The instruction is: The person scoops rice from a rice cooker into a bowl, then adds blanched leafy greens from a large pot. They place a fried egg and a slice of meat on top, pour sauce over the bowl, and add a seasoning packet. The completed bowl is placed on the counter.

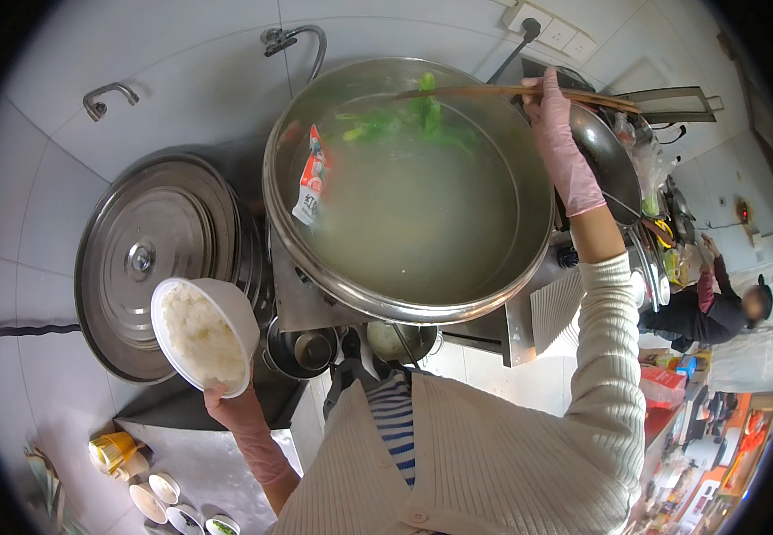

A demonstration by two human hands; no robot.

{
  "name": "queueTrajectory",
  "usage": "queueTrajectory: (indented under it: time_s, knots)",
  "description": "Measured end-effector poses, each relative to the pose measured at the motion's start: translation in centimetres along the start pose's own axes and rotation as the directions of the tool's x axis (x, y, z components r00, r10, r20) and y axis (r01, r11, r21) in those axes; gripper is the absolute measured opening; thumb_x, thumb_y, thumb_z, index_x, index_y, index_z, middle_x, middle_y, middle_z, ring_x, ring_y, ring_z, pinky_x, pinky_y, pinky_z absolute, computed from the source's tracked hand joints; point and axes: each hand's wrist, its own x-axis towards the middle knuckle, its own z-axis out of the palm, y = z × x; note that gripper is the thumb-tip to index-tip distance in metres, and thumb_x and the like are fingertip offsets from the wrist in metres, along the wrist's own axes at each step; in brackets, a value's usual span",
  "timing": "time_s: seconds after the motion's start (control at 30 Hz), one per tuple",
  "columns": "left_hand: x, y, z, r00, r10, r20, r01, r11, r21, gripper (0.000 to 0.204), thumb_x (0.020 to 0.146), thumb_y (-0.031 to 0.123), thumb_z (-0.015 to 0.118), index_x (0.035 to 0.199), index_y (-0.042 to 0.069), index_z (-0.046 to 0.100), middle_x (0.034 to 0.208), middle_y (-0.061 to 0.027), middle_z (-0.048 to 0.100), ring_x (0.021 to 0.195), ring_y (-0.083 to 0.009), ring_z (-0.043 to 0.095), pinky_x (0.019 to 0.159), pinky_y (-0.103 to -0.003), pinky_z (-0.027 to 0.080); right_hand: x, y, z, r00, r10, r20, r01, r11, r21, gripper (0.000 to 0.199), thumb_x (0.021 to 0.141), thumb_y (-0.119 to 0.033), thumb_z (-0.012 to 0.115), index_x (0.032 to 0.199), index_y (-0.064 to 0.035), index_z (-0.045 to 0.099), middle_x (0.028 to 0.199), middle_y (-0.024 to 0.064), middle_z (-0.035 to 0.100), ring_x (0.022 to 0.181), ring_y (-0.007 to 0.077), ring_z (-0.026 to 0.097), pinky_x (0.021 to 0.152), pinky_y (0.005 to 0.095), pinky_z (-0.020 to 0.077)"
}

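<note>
A large metal pot (413, 311) of cloudy pale liquid stands in front of me. My right hand (553, 120), in a pink glove, is closed around long wooden chopsticks (471, 91) above the pot's right rim. Their tips reach green leafy vegetables (425, 111) at the far side; part of the greens lies under the surface. A red and white packet (312, 174) leans inside the pot's left wall, its lower part blurred by the liquid. At the lower left my left hand (230, 408), also gloved, grips a tilted white bowl (242, 312) of white rice (199, 337).
Large round metal lids (141, 259) lie left of the pot. Two taps (302, 40) project from the wall. A dark wok (608, 165) sits right of the pot. Small bowls (164, 486) and a yellow container (115, 450) stand lower left. Another person (712, 308) is at far right.
</note>
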Motion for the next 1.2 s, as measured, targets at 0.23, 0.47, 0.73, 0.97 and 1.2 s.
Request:
queueTrajectory:
  time_s: [0.23, 0.47, 0.73, 0.97, 1.2]
  knots:
    - [-0.5, 2.8, 1.9, 1.000, -0.014, 0.000, 0.014, 0.995, 0.097, 0.070, 0.075, 0.023, 0.056, 0.138, 0.001, 0.036, 0.137, -0.0165, 0.045, 0.124, -0.0334, 0.048, 0.097, -0.051, 0.047, -2.5, -0.9, 2.0, 0.975, -0.223, -0.018, 0.224, 0.975, 0.017, 0.053, 0.092, -0.050, 0.054, 0.074, -0.0022, 0.065, 0.065, 0.0037, 0.058, 0.054, 0.0102, 0.044, 0.049, 0.0236, 0.0341]
    - [1.3, 7.4, 7.2, 0.951, -0.113, 0.289, 0.051, 0.975, 0.215, 0.069, 0.076, 0.022, 0.056, 0.138, -0.002, 0.035, 0.138, -0.0185, 0.043, 0.127, -0.0341, 0.044, 0.099, -0.051, 0.045, -3.7, -2.0, 0.7, 0.994, -0.110, 0.000, 0.109, 0.991, -0.075, 0.045, 0.095, -0.043, 0.053, 0.078, -0.0027, 0.062, 0.074, 0.0073, 0.065, 0.064, 0.0135, 0.054, 0.058, 0.0265, 0.0434]
    - [3.1, 5.0, 18.0, 0.740, -0.362, 0.566, 0.106, 0.895, 0.433, 0.048, 0.089, 0.011, 0.048, 0.132, -0.008, 0.036, 0.136, -0.0219, 0.040, 0.127, -0.0351, 0.044, 0.102, -0.048, 0.045, -7.3, -14.0, -1.9, 0.946, -0.282, 0.158, 0.284, 0.959, 0.015, 0.049, 0.094, -0.052, 0.051, 0.083, -0.0061, 0.066, 0.057, -0.0004, 0.048, 0.045, 0.0056, 0.028, 0.043, 0.0208, 0.0193]
    - [2.8, -0.7, 23.6, 0.573, -0.560, 0.598, 0.203, 0.804, 0.559, 0.047, 0.091, 0.014, 0.046, 0.132, -0.004, 0.035, 0.134, -0.0210, 0.041, 0.125, -0.0373, 0.044, 0.106, -0.051, 0.038, -15.9, -20.4, 0.3, 0.803, -0.541, 0.248, 0.577, 0.811, -0.100, 0.048, 0.097, -0.050, 0.043, 0.085, -0.0074, 0.063, 0.074, -0.0020, 0.057, 0.062, 0.0056, 0.044, 0.057, 0.0164, 0.0361]
    - [2.1, -2.5, 24.9, 0.514, -0.654, 0.555, 0.367, 0.752, 0.547, 0.056, 0.088, 0.018, 0.048, 0.137, -0.003, 0.031, 0.137, -0.0175, 0.042, 0.126, -0.0359, 0.044, 0.106, -0.051, 0.036, -21.3, -21.0, 1.4, 0.612, -0.332, 0.718, 0.726, 0.595, -0.344, 0.090, 0.078, -0.086, 0.023, 0.085, -0.0054, 0.063, 0.067, 0.0007, 0.056, 0.049, 0.0027, 0.036, 0.044, 0.0191, 0.0258]
